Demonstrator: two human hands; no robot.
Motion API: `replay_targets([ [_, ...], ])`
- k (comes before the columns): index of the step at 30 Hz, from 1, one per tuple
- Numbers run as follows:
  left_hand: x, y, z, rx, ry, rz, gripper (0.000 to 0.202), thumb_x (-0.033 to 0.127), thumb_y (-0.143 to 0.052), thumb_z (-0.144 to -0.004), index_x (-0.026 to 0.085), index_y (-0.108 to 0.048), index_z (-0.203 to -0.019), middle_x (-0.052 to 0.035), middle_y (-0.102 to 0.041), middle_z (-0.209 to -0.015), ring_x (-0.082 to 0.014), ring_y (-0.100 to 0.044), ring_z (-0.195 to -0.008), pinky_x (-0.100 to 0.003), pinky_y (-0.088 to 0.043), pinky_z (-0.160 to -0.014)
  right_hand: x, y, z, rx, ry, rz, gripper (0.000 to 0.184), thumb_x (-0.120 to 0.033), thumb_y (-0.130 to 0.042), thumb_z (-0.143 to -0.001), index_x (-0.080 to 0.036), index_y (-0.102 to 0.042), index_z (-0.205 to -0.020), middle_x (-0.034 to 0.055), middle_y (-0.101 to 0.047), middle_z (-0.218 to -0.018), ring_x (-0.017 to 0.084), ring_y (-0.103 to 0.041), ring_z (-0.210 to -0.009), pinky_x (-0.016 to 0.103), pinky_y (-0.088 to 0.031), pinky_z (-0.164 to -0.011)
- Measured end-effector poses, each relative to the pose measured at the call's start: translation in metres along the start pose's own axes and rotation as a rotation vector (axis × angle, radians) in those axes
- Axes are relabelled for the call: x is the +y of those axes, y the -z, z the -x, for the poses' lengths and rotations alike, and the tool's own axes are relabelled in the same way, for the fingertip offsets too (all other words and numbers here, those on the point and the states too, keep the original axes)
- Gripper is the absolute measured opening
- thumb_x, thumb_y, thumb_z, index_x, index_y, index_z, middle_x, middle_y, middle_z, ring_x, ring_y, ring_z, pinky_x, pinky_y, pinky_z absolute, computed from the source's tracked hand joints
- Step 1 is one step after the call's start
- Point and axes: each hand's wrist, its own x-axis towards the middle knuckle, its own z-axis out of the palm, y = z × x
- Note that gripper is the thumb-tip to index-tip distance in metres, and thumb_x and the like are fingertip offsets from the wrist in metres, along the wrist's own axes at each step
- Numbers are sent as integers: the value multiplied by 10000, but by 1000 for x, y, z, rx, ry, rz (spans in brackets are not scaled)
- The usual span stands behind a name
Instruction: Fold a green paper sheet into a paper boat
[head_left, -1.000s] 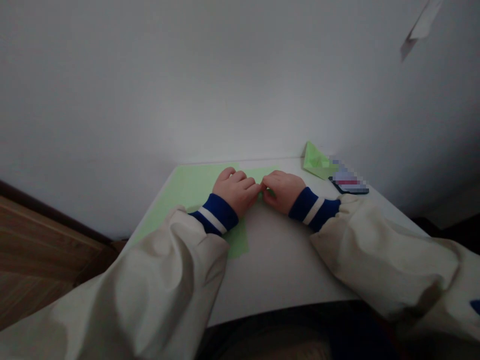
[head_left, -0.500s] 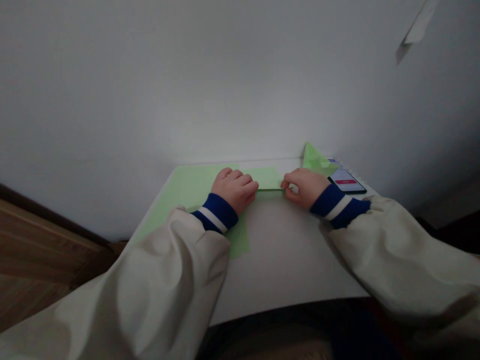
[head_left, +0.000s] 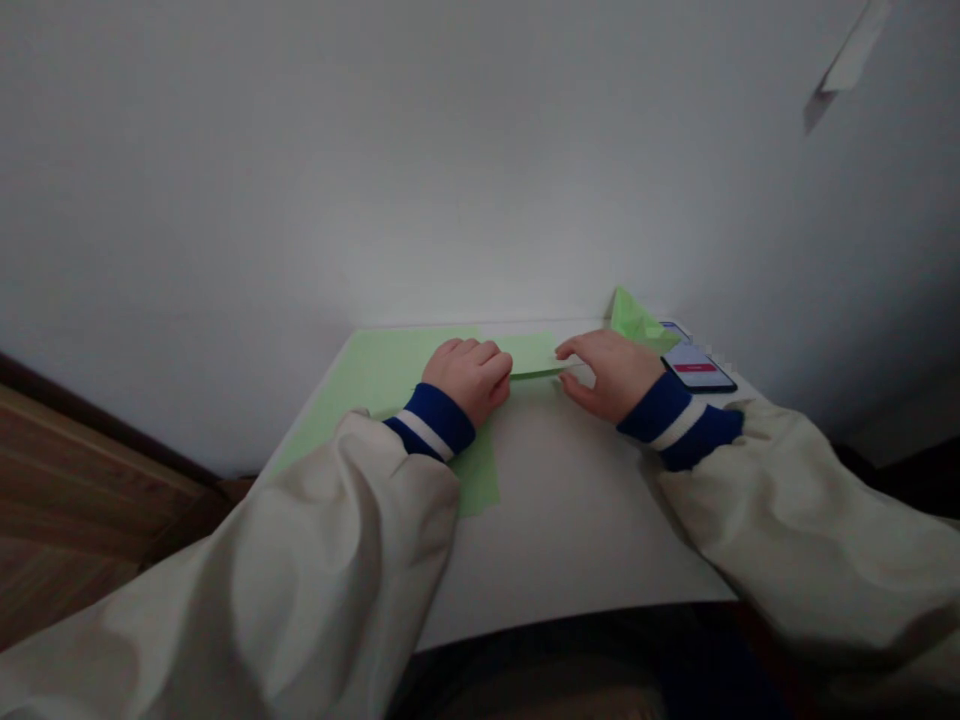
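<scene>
My left hand (head_left: 466, 375) is closed on the left end of a folded piece of green paper (head_left: 536, 357). At the paper's right end is my right hand (head_left: 611, 372), its thumb and index finger apart around the corner. Whether those fingertips touch the paper is hard to tell. Under my left arm, larger green paper (head_left: 382, 365) lies flat, with part of it showing below my left wrist. A folded green paper shape (head_left: 636, 322) stands just behind my right hand.
The white table (head_left: 570, 520) ends against a pale wall (head_left: 480, 180). A phone (head_left: 697, 368) with a lit screen lies to the right of my right hand. Wooden furniture (head_left: 82, 510) is at the lower left, and a white slip (head_left: 855, 55) hangs on the wall.
My right thumb and index finger have parted from their pinch at the paper's right end. That end now tilts up slightly. My left hand keeps its grip almost in place.
</scene>
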Motion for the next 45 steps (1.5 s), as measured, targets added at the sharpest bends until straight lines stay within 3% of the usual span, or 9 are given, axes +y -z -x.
replay_targets([
  [3,1,0,-1,6,-19,31,107,202,-487,-761,171,-581,-721,-46,-606,-710,-175,-521,-639,-310,-354,-590,-4,-7,0,2,98,-23,181,-253,-439,-830,-195,-611,-844,51,-666,-852,180,-575,-846,287,-383,-697],
  [7,4,2,-2,17,-55,68,86,190,-497,-737,178,-583,-738,-35,-605,-720,-165,-523,-639,-304,-359,-595,-4,-12,-1,43,168,-46,150,-214,-466,-803,-193,-615,-810,45,-657,-805,164,-563,-794,274,-373,-676],
  [14,5,2,-2,-3,-166,30,67,214,-518,-726,196,-575,-696,-26,-608,-742,-167,-523,-653,-325,-381,-646,-9,-5,-3,30,386,-107,205,-204,-426,-837,-197,-626,-792,42,-642,-769,151,-533,-772,275,-370,-672],
  [21,1,-4,2,-20,-127,-47,51,213,-534,-712,197,-582,-710,-31,-610,-729,-175,-527,-651,-343,-383,-659,1,-5,1,68,327,-159,164,-180,-463,-795,-209,-625,-801,23,-653,-781,152,-554,-805,268,-394,-697],
  [29,-3,-9,5,-142,-119,-134,37,178,-571,-666,206,-583,-685,-30,-616,-698,-191,-556,-673,-372,-377,-722,12,-5,9,11,267,-166,133,-179,-493,-757,-216,-618,-784,9,-653,-764,151,-570,-783,261,-396,-671],
  [39,-16,-12,11,-352,28,-204,94,202,-524,-730,202,-608,-772,-50,-645,-795,-246,-596,-801,-403,-364,-782,22,-2,11,16,206,-178,117,-192,-518,-730,-218,-629,-755,-7,-671,-744,131,-607,-705,237,-392,-612],
  [45,-16,-9,13,-481,197,-218,138,185,-475,-758,182,-607,-798,-81,-654,-835,-267,-604,-815,-403,-374,-748,23,0,12,9,169,-193,91,-191,-535,-699,-217,-618,-723,-23,-667,-704,121,-603,-649,231,-382,-578],
])
